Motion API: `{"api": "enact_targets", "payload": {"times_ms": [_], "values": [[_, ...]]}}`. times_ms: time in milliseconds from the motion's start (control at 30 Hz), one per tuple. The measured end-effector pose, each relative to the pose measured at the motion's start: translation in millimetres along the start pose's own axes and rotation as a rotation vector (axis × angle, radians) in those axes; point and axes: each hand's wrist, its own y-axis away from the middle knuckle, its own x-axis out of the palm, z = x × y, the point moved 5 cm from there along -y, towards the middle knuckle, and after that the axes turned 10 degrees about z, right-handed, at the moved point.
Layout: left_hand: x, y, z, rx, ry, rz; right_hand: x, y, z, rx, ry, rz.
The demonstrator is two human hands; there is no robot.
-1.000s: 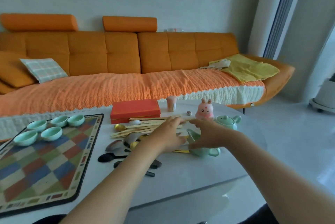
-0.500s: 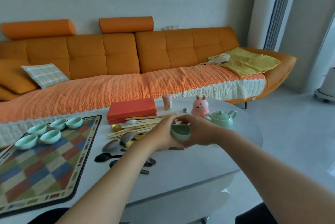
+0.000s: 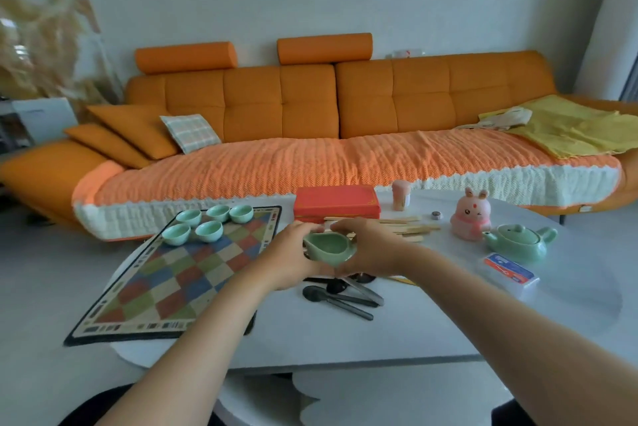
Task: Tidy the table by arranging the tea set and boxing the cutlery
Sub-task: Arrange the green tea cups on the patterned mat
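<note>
A pale green tea pitcher [image 3: 328, 247] hangs above the table between both hands. My left hand [image 3: 289, 260] grips its left side and my right hand [image 3: 371, 248] curls round its right side. Several green teacups [image 3: 209, 222] stand at the far end of a checkered mat [image 3: 179, 282]. The green teapot [image 3: 519, 242] sits at the right. Dark spoons [image 3: 340, 299] lie just below my hands, and wooden chopsticks [image 3: 405, 227] lie behind them, in front of the red cutlery box [image 3: 336, 203].
A pink rabbit figure [image 3: 471, 213], a small pink jar [image 3: 401, 195] and a clear plastic box [image 3: 507, 273] stand on the white table [image 3: 397, 336]. An orange sofa [image 3: 310, 115] runs behind it.
The pitcher has been lifted from the table at the right and carried leftward in both hands, toward the mat. The view has swung left.
</note>
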Motion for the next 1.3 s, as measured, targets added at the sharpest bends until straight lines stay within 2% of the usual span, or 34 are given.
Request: {"api": "enact_targets", "payload": {"times_ms": [200,400,600,733,867,1033,1167,1300], "values": [[-52.9,31.4,73.7,-0.129,-0.016,-0.096,45.6,-75.2,57.9,-0.058,0.059,0.033],[-95.6,64.6,153.6,-0.28,-0.035,-0.178,98.9,-141.2,122.6,-0.155,0.12,0.141],[-128.0,94.7,197.7,-0.32,-0.028,-0.231,144.8,-185.5,168.8,-0.205,0.141,0.195],[-144.0,105.8,230.1,-0.344,0.036,-0.237,162.1,-200.2,183.1,-0.201,0.083,0.211],[-156.5,115.5,254.3,-0.394,0.077,-0.312,175.4,-219.4,179.3,-0.19,0.044,0.174],[-157.8,115.2,274.0,-0.429,0.262,-0.397,180.0,-228.2,188.0,-0.144,-0.016,0.112],[-162.1,113.2,282.5,-0.461,0.232,-0.505,187.7,-233.6,194.6,-0.109,-0.08,0.095],[-161.3,105.7,281.5,-0.434,0.17,-0.506,189.7,-234.7,189.4,-0.083,-0.1,0.044]]}}
